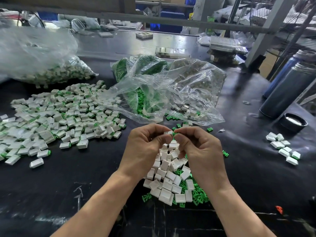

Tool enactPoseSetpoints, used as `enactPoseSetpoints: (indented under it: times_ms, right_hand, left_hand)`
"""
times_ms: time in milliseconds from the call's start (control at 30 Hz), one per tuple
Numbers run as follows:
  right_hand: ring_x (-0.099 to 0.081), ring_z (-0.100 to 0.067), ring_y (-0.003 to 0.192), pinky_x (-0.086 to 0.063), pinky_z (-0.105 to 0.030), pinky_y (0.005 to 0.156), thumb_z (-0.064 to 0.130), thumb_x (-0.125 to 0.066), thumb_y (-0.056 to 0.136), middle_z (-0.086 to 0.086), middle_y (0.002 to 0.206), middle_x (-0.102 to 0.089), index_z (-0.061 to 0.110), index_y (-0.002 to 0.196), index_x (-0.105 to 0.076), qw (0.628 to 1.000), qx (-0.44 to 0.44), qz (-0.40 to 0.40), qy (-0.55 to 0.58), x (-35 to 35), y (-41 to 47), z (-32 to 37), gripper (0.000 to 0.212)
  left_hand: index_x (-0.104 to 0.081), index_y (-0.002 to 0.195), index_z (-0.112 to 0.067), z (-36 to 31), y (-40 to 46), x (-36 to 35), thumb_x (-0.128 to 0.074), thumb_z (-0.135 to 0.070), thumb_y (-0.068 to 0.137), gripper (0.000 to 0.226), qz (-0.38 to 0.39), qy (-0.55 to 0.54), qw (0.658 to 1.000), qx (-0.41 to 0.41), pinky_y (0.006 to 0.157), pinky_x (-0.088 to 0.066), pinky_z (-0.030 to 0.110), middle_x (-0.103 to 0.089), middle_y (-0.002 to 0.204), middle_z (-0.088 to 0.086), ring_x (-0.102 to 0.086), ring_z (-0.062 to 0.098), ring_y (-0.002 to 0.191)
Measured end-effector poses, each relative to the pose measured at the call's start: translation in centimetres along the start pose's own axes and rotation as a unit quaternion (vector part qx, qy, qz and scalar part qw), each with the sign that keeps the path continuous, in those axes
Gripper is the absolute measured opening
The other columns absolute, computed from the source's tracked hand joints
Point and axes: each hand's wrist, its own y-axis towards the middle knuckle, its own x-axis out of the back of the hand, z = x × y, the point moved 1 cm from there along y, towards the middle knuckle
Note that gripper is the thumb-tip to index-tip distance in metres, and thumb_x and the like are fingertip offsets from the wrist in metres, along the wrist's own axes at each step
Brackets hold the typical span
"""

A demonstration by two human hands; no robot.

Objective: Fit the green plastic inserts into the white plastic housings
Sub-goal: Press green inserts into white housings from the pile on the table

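Two bare forearms are seen reaching over a black table, beside a small orange scrap at the near right. Just beyond the wrists, a loose heap of white housings is spread over green inserts. Above that heap, a single housing is pinched by the curled fingers of the left hand, while an insert is pinched at the fingertips of the right hand; the two parts are held end to end, touching. To the left, a broad pile of assembled pieces is scattered across the table, and a smaller cluster lies well apart at the right. Farther back, clear bags of green and white parts are slumped open at centre, with another bag at the far left. Two dark flasks and a black lid are set at the right edge, before a grey metal frame.
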Motion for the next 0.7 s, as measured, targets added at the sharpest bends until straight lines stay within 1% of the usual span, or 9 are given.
enactPoseSetpoints:
  times_ms: [67,133,200,300,367,500,567,667,700]
  right_hand:
    - [-0.062,-0.013,0.054,-0.053,-0.025,0.053,0.002,-0.074,0.093,0.003,0.069,-0.071,0.023,0.089,-0.077,1.000,-0.004,-0.007,-0.018,-0.07,-0.12,-0.08,0.021]
    - [-0.063,-0.012,0.055,-0.054,-0.026,0.053,0.002,-0.074,0.093,0.002,0.072,-0.073,0.025,0.089,-0.077,0.999,0.000,-0.014,-0.037,-0.08,-0.20,-0.07,0.023]
    - [-0.064,-0.014,0.056,-0.057,-0.032,0.054,0.002,-0.074,0.092,0.002,0.073,-0.073,0.025,0.089,-0.077,0.998,0.008,-0.019,-0.057,-0.08,-0.23,-0.06,0.023]
    - [-0.067,-0.021,0.064,-0.059,-0.049,0.061,0.002,-0.074,0.091,0.003,0.076,-0.073,0.025,0.090,-0.077,0.995,0.025,-0.026,-0.094,-0.20,-0.34,0.02,0.023]
    - [-0.068,-0.021,0.067,-0.058,-0.051,0.064,0.001,-0.075,0.089,0.004,0.076,-0.073,0.023,0.089,-0.077,0.992,0.036,-0.035,-0.116,-0.30,-0.47,0.11,0.022]
    - [-0.068,-0.018,0.066,-0.059,-0.046,0.064,-0.001,-0.076,0.088,0.005,0.075,-0.073,0.017,0.089,-0.078,0.986,0.057,-0.041,-0.154,-0.35,-0.69,0.27,0.018]
    - [-0.068,-0.019,0.064,-0.060,-0.044,0.061,-0.003,-0.075,0.088,0.002,0.074,-0.074,0.019,0.087,-0.079,0.991,0.037,-0.046,-0.117,-0.39,-0.67,0.32,0.022]
    - [-0.063,-0.013,0.054,-0.055,-0.028,0.052,-0.006,-0.074,0.089,-0.002,0.070,-0.074,0.021,0.083,-0.081,0.999,-0.003,-0.043,-0.033,-0.31,-0.43,0.47,0.029]
    - [-0.061,-0.013,0.053,-0.055,-0.026,0.051,-0.007,-0.074,0.089,-0.003,0.068,-0.073,0.020,0.082,-0.082,0.999,-0.015,-0.041,0.003,-0.19,-0.29,0.50,0.028]
  left_hand:
    - [-0.078,0.088,-0.015,-0.03,-0.08,-0.07,-0.074,-0.001,0.088,0.015,-0.007,0.017,1.000,-0.002,0.059,-0.048,0.012,-0.074,0.071,-0.002,-0.062,0.001,0.060]
    - [-0.079,0.087,-0.016,-0.06,-0.10,-0.17,-0.074,0.001,0.088,0.018,-0.010,0.027,1.000,-0.003,0.059,-0.048,0.011,-0.074,0.070,-0.004,-0.063,0.000,0.060]
    - [-0.079,0.086,-0.018,-0.13,-0.08,-0.18,-0.074,0.002,0.087,0.021,-0.010,0.040,0.999,-0.005,0.061,-0.050,0.012,-0.075,0.071,-0.005,-0.067,0.002,0.064]
    - [-0.079,0.086,-0.020,-0.24,-0.07,-0.07,-0.074,0.003,0.087,0.024,-0.010,0.078,0.997,-0.017,0.066,-0.054,0.014,-0.076,0.074,-0.008,-0.072,0.004,0.071]
    - [-0.078,0.085,-0.024,-0.43,-0.19,-0.01,-0.074,0.003,0.087,0.028,-0.011,0.098,0.995,-0.029,0.067,-0.055,0.014,-0.076,0.075,-0.011,-0.073,0.003,0.072]
    - [-0.077,0.083,-0.028,-0.68,-0.37,-0.16,-0.076,0.005,0.085,0.033,-0.015,0.129,0.990,-0.052,0.067,-0.057,0.017,-0.076,0.075,-0.013,-0.074,0.002,0.072]
    - [-0.078,0.083,-0.023,-0.64,-0.40,-0.16,-0.074,0.006,0.086,0.030,-0.015,0.099,0.994,-0.039,0.064,-0.055,0.015,-0.076,0.073,-0.009,-0.073,0.003,0.069]
    - [-0.080,0.087,-0.010,-0.53,-0.40,-0.22,-0.073,0.007,0.086,0.018,-0.007,0.030,0.999,-0.013,0.058,-0.048,0.011,-0.074,0.068,-0.005,-0.064,0.000,0.060]
    - [-0.079,0.087,-0.008,-0.58,-0.37,-0.32,-0.074,0.005,0.086,0.015,-0.005,0.012,1.000,-0.010,0.058,-0.047,0.011,-0.073,0.068,-0.003,-0.061,0.000,0.059]
